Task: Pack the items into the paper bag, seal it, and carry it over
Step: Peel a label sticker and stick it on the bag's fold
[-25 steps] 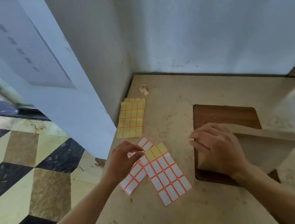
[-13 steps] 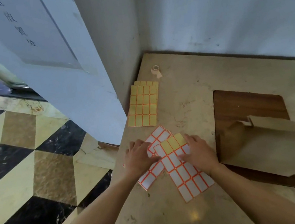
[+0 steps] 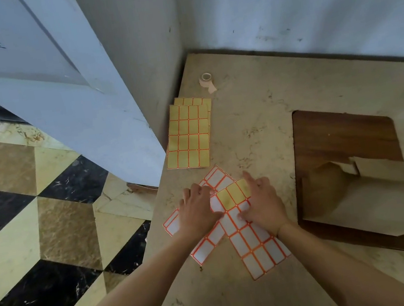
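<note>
On the marble counter [image 3: 291, 93], near its front-left edge, both your hands are down on the white label sheets. Your left hand [image 3: 198, 211] lies palm-down w/ fingers loosely curled over the lower sheet [image 3: 205, 249], the one angled out toward the counter edge. Your right hand [image 3: 262, 208] rests flat on the upper sheet [image 3: 257, 248], fingers spread, index finger stretched toward the far end where a few labels [image 3: 234, 195] show yellow, not white. Thumb is tucked against the sheet's middle; can't tell if either hand is actually pinching a label or just pressing. The two sheets cross each other under your hands, upper one overlapping the lower.

Just beyond them, closer to the wall corner, is a small stack of yellow label sheets [image 3: 189, 135] w/ orange grid lines, flat, apart from your hands. Farther back sits a small roll of tape [image 3: 206, 79] w/ a loose tail.

The paper bag [image 3: 373, 196] lies on its side to your right, well clear of both hands, mouth open toward the wall side, resting partly on a dark wood board [image 3: 343, 133]. Nothing visible inside from this angle. Checkered floor tiles [image 3: 35, 215] on the left below the counter.
</note>
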